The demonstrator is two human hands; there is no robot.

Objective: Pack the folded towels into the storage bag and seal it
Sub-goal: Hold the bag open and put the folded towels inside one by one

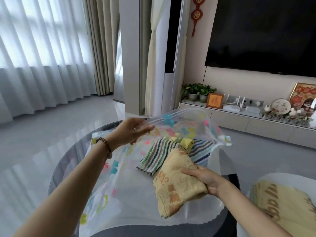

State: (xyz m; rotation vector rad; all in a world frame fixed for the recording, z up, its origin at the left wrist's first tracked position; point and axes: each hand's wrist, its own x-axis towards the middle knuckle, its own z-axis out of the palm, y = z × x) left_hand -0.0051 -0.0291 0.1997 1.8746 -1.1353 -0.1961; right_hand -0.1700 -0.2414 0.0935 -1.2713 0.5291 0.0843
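Your left hand (135, 130) pinches storage bag (109, 170) lip up; right hand (204, 178) grips yellow towel (177, 183). Striped towels (159, 153), frame centre, seemingly crowd the mouth.

You're in a home, probably a living room: wall TV (263, 33), curtains (42, 48), plants (196, 90) on a low cabinet (239, 120).

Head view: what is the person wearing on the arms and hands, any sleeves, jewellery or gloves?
No sleeves or gloves show; the left forearm and right forearm are uncovered. The left wrist carries a bracelet of dark brown round beads, and the left hand wears a thin ring. The right hand shows no ring or wristwear.
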